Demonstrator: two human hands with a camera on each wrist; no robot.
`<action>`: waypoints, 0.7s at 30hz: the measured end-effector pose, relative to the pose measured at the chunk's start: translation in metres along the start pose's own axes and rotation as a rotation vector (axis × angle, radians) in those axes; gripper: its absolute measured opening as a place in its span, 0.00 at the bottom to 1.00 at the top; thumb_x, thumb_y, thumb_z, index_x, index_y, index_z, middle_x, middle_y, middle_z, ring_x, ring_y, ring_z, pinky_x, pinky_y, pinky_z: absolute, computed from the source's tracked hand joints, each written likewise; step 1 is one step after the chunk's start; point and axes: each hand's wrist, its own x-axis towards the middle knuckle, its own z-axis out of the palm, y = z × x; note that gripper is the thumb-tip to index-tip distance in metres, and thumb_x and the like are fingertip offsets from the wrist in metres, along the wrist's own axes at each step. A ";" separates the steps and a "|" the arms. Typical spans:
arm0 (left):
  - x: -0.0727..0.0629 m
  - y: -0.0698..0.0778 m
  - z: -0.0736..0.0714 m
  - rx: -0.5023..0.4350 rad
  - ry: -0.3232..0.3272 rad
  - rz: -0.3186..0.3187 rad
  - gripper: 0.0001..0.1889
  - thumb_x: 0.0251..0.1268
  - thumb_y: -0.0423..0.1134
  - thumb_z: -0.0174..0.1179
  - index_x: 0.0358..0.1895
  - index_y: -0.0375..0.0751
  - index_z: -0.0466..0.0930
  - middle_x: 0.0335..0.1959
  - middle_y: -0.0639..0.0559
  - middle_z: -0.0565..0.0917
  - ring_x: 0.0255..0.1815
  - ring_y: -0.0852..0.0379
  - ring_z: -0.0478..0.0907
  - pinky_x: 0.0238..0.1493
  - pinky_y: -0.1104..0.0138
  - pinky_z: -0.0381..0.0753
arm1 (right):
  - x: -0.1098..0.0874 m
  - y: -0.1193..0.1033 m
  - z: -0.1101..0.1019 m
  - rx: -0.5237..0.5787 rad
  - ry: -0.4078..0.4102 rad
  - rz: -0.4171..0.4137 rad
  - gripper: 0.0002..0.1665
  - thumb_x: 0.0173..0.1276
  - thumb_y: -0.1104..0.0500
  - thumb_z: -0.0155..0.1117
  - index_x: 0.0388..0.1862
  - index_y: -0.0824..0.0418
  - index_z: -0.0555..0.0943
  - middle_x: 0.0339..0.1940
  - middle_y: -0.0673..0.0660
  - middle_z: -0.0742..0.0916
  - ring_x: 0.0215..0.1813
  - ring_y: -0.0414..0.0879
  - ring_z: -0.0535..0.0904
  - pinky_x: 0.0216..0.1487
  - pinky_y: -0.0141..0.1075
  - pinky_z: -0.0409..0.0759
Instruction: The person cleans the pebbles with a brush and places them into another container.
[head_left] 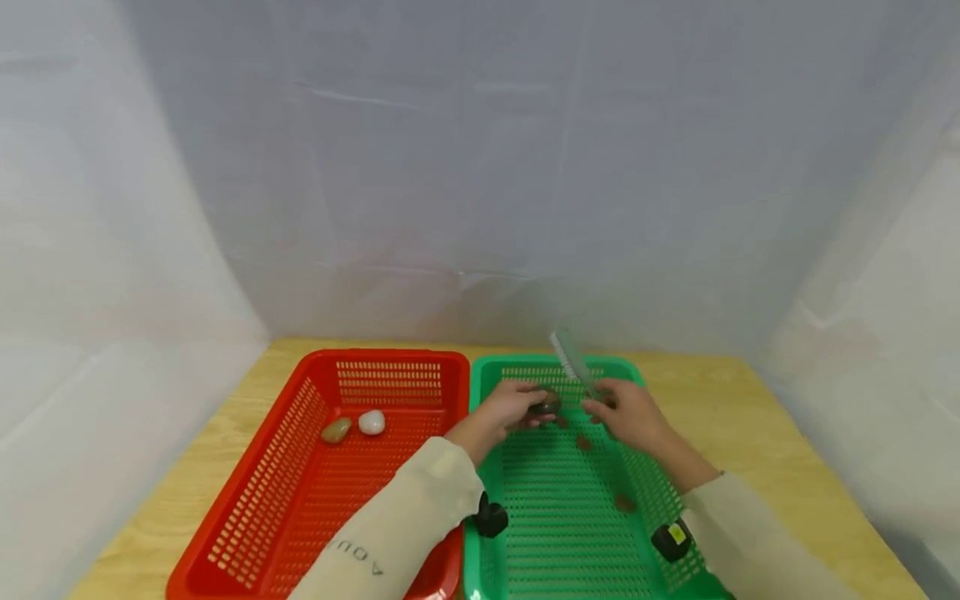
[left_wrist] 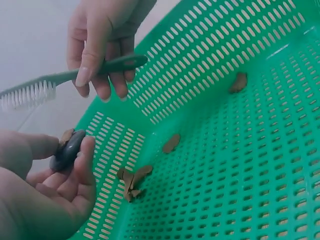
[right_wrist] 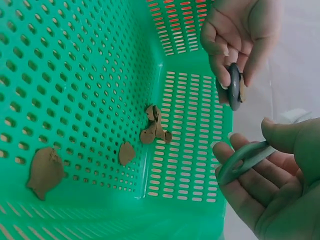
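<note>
My left hand (head_left: 512, 407) pinches a dark, smooth stone (left_wrist: 68, 150) between thumb and fingers, over the far end of the green basket (head_left: 480, 575). A patch of brown, clay-like stuff (right_wrist: 243, 89) sticks to one face of the stone. In my right hand (head_left: 630, 417) is a green brush (left_wrist: 65, 76) with white bristles, gripped by its handle between thumb and fingers. Its bristle end points up and away in the head view, apart from the stone. Brown clay-like pieces (right_wrist: 46, 171) lie on the basket floor below, with several bunched near the far end (left_wrist: 132, 181).
A red basket (head_left: 247, 467) stands against the green one on the left. Inside it lie a tan stone (head_left: 337, 430) and a white stone (head_left: 371, 422). Both baskets sit on a wooden table (head_left: 720, 400), with pale sheeting (head_left: 480, 167) behind and at the sides.
</note>
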 end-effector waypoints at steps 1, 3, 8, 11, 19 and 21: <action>0.001 -0.001 -0.001 -0.004 0.009 0.001 0.23 0.75 0.35 0.51 0.68 0.30 0.66 0.52 0.35 0.81 0.43 0.52 0.85 0.25 0.76 0.77 | 0.001 -0.001 0.001 -0.006 -0.007 0.002 0.17 0.71 0.62 0.61 0.51 0.74 0.77 0.32 0.62 0.87 0.31 0.51 0.84 0.24 0.35 0.77; 0.003 -0.002 -0.003 -0.014 0.031 0.003 0.23 0.75 0.36 0.52 0.68 0.30 0.67 0.51 0.37 0.82 0.40 0.55 0.86 0.26 0.76 0.77 | 0.003 -0.004 0.003 -0.016 -0.022 0.021 0.17 0.71 0.61 0.61 0.52 0.74 0.77 0.32 0.61 0.87 0.32 0.52 0.84 0.24 0.35 0.77; 0.007 -0.005 -0.002 -0.060 0.073 0.007 0.21 0.77 0.37 0.48 0.66 0.29 0.68 0.47 0.35 0.84 0.26 0.65 0.82 0.23 0.77 0.74 | 0.004 -0.008 0.011 -0.060 -0.032 0.068 0.15 0.71 0.60 0.61 0.49 0.71 0.79 0.28 0.56 0.87 0.29 0.48 0.81 0.25 0.36 0.75; 0.007 -0.005 -0.001 -0.094 0.087 0.023 0.19 0.78 0.36 0.43 0.62 0.27 0.72 0.42 0.35 0.86 0.18 0.68 0.76 0.21 0.78 0.73 | 0.004 -0.006 0.015 -0.077 -0.030 0.047 0.14 0.70 0.60 0.62 0.49 0.70 0.79 0.30 0.57 0.87 0.28 0.44 0.81 0.26 0.36 0.76; 0.007 -0.006 -0.003 -0.102 0.114 0.031 0.20 0.78 0.32 0.39 0.65 0.26 0.69 0.44 0.34 0.85 0.19 0.66 0.76 0.21 0.78 0.74 | 0.006 -0.001 0.025 -0.087 -0.038 -0.028 0.15 0.68 0.58 0.65 0.50 0.66 0.80 0.34 0.56 0.89 0.31 0.44 0.82 0.29 0.37 0.78; 0.007 -0.005 -0.003 -0.091 0.125 0.030 0.20 0.78 0.32 0.40 0.66 0.27 0.67 0.46 0.33 0.83 0.20 0.65 0.74 0.21 0.77 0.74 | 0.006 -0.001 0.027 -0.072 -0.061 -0.047 0.15 0.68 0.58 0.65 0.50 0.66 0.81 0.33 0.55 0.88 0.29 0.43 0.82 0.28 0.36 0.77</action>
